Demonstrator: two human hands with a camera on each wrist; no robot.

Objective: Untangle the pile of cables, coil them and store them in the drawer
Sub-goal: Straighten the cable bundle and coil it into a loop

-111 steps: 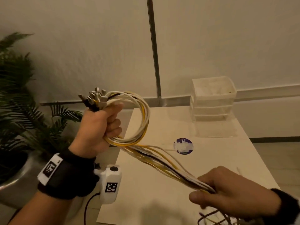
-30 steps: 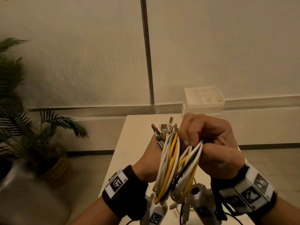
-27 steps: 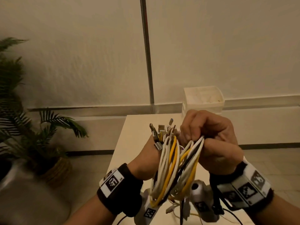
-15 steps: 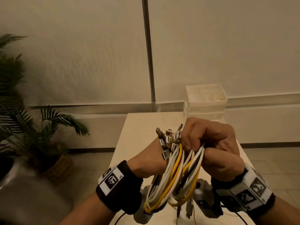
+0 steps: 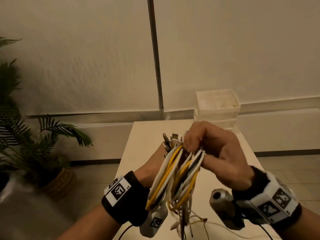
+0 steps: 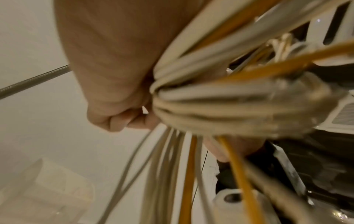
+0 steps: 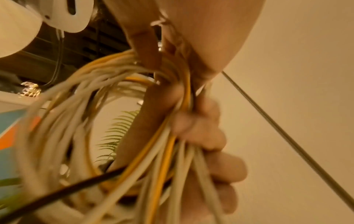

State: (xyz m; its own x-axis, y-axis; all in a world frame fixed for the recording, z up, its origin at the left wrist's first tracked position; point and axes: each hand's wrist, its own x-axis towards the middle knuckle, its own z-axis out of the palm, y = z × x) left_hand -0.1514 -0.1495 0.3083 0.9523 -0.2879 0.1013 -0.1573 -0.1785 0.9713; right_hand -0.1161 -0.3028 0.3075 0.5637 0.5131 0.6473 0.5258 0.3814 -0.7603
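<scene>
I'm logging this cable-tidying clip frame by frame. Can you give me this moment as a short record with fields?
held item: cable bundle, white, yellow and black, looped into a coil
left hand: grips the coil behind the loops
right hand: curled round the coil top, by the plugs
loose ends: dangling below the coil
drawer unit: far end of the table
stage: coil not yet stored

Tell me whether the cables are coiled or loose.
Coiled: the cables hang in loops gripped by the left hand and right hand, a few ends dangling.

White, yellow and black cables point(image 5: 174, 172).
</scene>
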